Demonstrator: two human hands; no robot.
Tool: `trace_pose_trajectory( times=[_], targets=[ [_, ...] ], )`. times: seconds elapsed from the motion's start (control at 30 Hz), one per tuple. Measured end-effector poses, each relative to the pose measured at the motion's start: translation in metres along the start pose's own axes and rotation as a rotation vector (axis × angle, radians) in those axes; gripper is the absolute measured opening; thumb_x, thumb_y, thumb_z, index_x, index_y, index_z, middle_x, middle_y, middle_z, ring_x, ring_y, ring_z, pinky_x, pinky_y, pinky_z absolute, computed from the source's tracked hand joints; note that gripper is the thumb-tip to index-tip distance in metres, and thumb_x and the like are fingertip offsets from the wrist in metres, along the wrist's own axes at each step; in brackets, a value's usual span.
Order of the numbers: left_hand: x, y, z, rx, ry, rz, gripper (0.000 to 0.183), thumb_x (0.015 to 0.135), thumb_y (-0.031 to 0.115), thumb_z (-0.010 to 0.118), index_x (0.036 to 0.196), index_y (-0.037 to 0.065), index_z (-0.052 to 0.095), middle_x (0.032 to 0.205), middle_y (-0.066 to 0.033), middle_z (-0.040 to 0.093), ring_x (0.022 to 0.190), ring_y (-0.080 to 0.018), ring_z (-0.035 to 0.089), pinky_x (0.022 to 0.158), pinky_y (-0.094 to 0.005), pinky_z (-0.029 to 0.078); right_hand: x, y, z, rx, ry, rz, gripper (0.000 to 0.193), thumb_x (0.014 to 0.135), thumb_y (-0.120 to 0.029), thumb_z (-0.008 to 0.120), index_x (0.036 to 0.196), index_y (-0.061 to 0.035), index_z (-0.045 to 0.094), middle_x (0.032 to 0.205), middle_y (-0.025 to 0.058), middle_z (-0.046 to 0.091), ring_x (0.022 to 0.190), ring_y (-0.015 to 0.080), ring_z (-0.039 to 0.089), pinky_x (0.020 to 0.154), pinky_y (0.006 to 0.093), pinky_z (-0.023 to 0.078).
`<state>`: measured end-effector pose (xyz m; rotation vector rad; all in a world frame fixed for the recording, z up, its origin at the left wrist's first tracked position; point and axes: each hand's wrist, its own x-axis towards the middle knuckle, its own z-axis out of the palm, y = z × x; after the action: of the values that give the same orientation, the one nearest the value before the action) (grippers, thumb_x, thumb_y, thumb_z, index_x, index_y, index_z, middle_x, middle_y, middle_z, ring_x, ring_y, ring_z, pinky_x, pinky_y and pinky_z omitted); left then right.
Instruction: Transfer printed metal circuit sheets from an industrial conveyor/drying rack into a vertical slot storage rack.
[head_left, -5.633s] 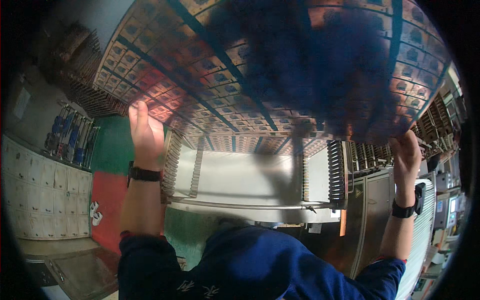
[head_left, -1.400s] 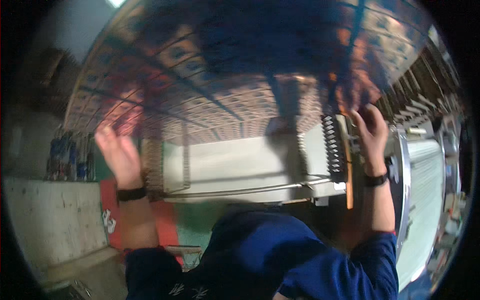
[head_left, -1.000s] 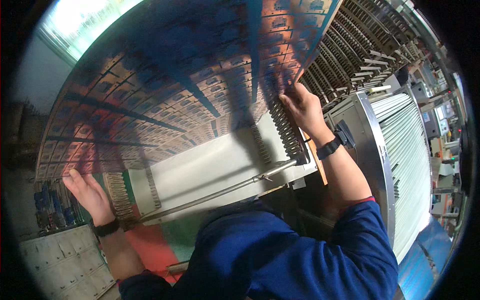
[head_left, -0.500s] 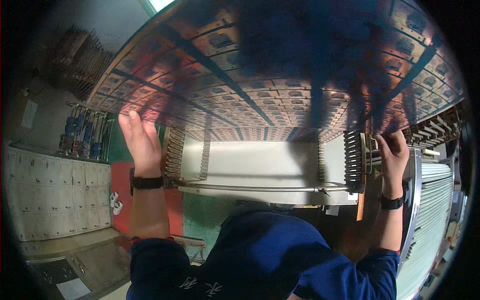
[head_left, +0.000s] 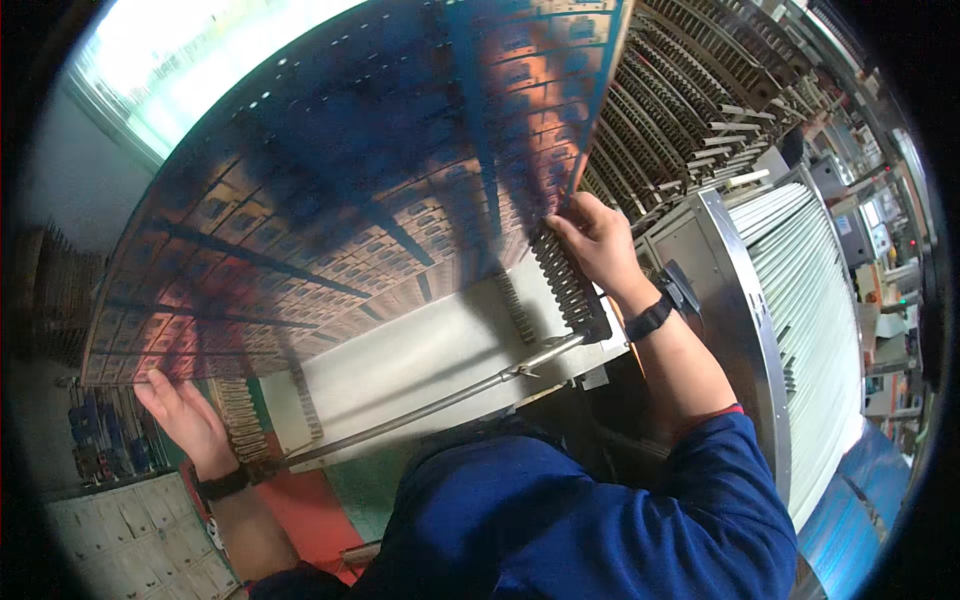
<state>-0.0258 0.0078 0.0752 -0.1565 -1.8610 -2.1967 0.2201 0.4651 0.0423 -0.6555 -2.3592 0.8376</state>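
A large, shiny circuit board panel (head_left: 400, 230), copper and blue with a repeating grid, stands tilted in front of me. My left hand (head_left: 185, 420) pinches its lower left corner, thumb and fingertips at the edge. At the lower right edge my right hand (head_left: 600, 250) grips the panel between thumb and curled fingers. Below it is a rack with a white base (head_left: 400, 350) and a metal front bar (head_left: 430, 410). Slotted coil-like side guides, the left one (head_left: 240, 415) and the right one (head_left: 562, 280), rise near my hands. Whether the lower edge sits in slots is hidden.
More slotted racks (head_left: 680, 110) stand beyond my right hand. A metal-framed unit with many pale slats (head_left: 800, 330) is at the right. Pale lockers (head_left: 130, 540) are at the lower left, and red flooring (head_left: 315, 510) shows beneath the rack.
My view has turned toward the right, so the panel and rack appear slanted. Both hands still hold the panel; its right edge and the racks beyond it show more now.
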Motion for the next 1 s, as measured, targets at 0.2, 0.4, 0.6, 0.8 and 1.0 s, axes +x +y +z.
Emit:
trace_pose_trajectory(
  times=[0.2, 0.4, 0.6, 0.8, 1.0],
  targets=[
    [-0.001, -0.006, -0.001, -0.009, -0.062, 0.076, 0.036, 0.104, 0.027, 0.049, 0.132, 0.005, 0.044, 0.13, -0.0094, 0.051, 0.117, -0.0163, 0.051, 0.097, -0.0297, 0.042, -0.011, 0.011, -0.005, 0.009, 0.19, -0.097, 0.028, 0.082, 0.0, 0.075, 0.105, -0.0002, 0.059, 0.098, 0.0068, 0.059, 0.085, 0.0126, 0.062, 0.073, 0.0256, 0.053],
    [-0.003, -0.005, -0.002, -0.255, -0.204, 0.097, 0.027, 0.102, 0.016, 0.052, 0.125, 0.006, 0.044, 0.122, -0.0046, 0.052, 0.108, -0.0127, 0.05, 0.094, -0.0323, 0.042, -0.021, 0.006, -0.031, 0.122, -0.057, -0.04, 0.009, 0.094, -0.003, 0.063, 0.093, 0.0025, 0.056, 0.08, 0.0047, 0.052, 0.078, 0.009, 0.049, 0.068, 0.0229, 0.043],
    [0.003, -0.022, -0.025, -0.101, -0.025, 0.077, 0.028, 0.1, 0.015, 0.056, 0.124, 0.006, 0.045, 0.111, -0.0038, 0.052, 0.094, -0.01, 0.049, 0.078, -0.0229, 0.044, -0.016, -0.018, -0.013, -0.1, -0.029, -0.197, 0.009, 0.094, -0.002, 0.059, 0.102, 0.0004, 0.059, 0.087, 0.0082, 0.06, 0.077, 0.0102, 0.052, 0.071, 0.0255, 0.045],
    [-0.003, -0.007, -0.023, -0.055, -0.114, 0.056, 0.029, 0.105, 0.024, 0.047, 0.124, 0.002, 0.046, 0.126, -0.0108, 0.053, 0.117, -0.02, 0.051, 0.101, -0.0342, 0.043, -0.01, -0.011, -0.009, -0.154, -0.098, -0.145, 0.016, 0.091, -0.017, 0.066, 0.096, -0.0025, 0.065, 0.083, 0.0207, 0.064, 0.078, 0.0404, 0.064, 0.068, 0.0427, 0.051],
    [-0.009, -0.002, -0.008, -0.091, -0.206, 0.067, 0.034, 0.106, 0.022, 0.045, 0.13, 0.0, 0.039, 0.131, -0.0131, 0.049, 0.12, -0.0212, 0.05, 0.103, -0.0366, 0.042, -0.012, -0.011, -0.021, -0.079, -0.087, -0.117, 0.016, 0.091, -0.017, 0.065, 0.094, -0.002, 0.066, 0.082, 0.0189, 0.064, 0.079, 0.0388, 0.063, 0.07, 0.0422, 0.051]
  ],
)
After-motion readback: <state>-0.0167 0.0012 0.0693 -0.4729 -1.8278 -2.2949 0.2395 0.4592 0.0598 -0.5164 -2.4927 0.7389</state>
